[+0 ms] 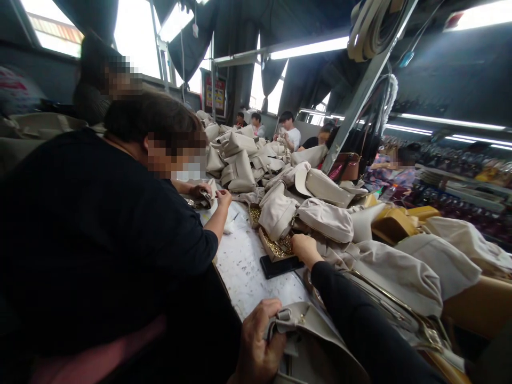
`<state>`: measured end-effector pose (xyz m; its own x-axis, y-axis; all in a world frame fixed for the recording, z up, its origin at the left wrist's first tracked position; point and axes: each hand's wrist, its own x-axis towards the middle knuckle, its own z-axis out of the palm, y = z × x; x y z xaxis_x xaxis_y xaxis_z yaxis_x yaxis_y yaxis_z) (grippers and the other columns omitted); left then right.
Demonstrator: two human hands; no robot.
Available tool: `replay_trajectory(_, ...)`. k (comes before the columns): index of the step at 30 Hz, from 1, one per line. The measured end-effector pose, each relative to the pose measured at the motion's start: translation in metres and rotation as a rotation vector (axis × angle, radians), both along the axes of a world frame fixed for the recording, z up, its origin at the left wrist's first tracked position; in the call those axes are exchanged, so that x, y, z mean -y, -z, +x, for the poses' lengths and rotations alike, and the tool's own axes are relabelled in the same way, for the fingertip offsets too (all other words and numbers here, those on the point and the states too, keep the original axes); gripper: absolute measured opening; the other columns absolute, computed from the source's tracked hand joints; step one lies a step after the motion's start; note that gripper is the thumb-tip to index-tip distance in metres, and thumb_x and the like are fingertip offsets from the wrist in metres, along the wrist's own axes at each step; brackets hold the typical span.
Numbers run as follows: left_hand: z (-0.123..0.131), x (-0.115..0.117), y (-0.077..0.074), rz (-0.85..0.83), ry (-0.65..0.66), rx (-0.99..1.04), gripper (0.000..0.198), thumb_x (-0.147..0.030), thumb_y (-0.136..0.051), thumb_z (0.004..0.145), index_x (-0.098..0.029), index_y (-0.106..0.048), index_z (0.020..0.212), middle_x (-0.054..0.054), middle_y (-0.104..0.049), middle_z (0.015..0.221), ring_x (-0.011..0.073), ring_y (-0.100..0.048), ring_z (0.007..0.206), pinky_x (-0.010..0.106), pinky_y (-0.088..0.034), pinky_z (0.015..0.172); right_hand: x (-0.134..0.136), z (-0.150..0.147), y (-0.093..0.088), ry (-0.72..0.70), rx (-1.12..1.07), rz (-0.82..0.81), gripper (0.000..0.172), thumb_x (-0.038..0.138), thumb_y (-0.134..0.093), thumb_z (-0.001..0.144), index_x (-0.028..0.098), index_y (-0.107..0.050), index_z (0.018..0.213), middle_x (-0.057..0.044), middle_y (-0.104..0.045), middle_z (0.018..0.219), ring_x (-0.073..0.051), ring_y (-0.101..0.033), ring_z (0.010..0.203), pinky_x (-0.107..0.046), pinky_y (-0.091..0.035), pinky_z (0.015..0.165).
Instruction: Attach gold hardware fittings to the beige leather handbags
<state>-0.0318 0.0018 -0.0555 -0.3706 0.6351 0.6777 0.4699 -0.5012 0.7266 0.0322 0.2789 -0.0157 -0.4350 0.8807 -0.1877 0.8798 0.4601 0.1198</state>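
My left hand (260, 341) is closed around the upper edge of a beige bag (316, 322), low in the head view. A small gold metal fitting shows on the bag near my thumb and fingers. Farther forward, my right hand (304, 249) reaches down at the right end of a shallow cardboard box (276, 258). Small gold metal pieces (276, 246) fill that box. The fingers of my right hand are curled together, and their tips are partly hidden among the pieces. A black phone (280, 266) lies just below the box.
Beige bags (240, 173) are heaped along the white table (244, 266). A second box of gold pieces (255, 214) stands behind the first. At my left a co-worker (120, 213) in black handles a beige piece. Mustard-yellow bags (394, 221) lie right; a metal post (360, 96) rises there.
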Motion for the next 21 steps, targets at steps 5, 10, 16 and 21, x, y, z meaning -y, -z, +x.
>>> replay_trajectory(5,-0.002,0.0,0.008,-0.015,0.058,0.08,0.019,-0.021,-0.06,0.094,-0.026,-0.065,0.112,0.005,-0.076,0.098,0.0202,-0.075,0.086,0.025,-0.06,0.079,-0.003,0.006,0.007,0.029,0.014,-0.042,0.028,0.035,-0.065,0.101,0.016,-0.066,0.121,-0.009,-0.068,0.122,-0.023,-0.068,0.105,-0.044,-0.059,0.091)
replay_trajectory(10,0.0,0.0,0.016,-0.044,0.075,0.126,0.017,-0.025,-0.058,0.096,-0.025,-0.066,0.112,0.004,-0.076,0.096,0.0187,-0.074,0.084,0.024,-0.059,0.078,-0.003,0.008,0.011,0.038,-0.054,-0.071,0.028,0.035,-0.065,0.101,0.016,-0.066,0.121,-0.009,-0.068,0.122,-0.023,-0.068,0.105,-0.044,-0.059,0.092)
replay_trajectory(16,0.001,0.006,0.013,-0.11,0.065,0.318,0.025,-0.043,-0.06,0.096,-0.023,-0.072,0.105,0.005,-0.076,0.094,0.0196,-0.072,0.083,0.026,-0.058,0.077,-0.001,0.014,0.022,0.067,-0.262,-0.078,0.028,0.035,-0.065,0.101,0.016,-0.065,0.122,-0.009,-0.067,0.125,-0.025,-0.067,0.11,-0.047,-0.057,0.095)
replay_trajectory(21,0.003,0.008,0.011,-0.17,0.089,0.543,0.036,-0.054,-0.066,0.09,-0.021,-0.075,0.099,0.006,-0.076,0.09,0.0216,-0.071,0.083,0.028,-0.057,0.077,-0.003,0.022,0.028,0.118,-0.564,-0.135,0.025,0.034,-0.066,0.1,0.017,-0.067,0.118,-0.008,-0.068,0.12,-0.023,-0.068,0.106,-0.045,-0.058,0.093)
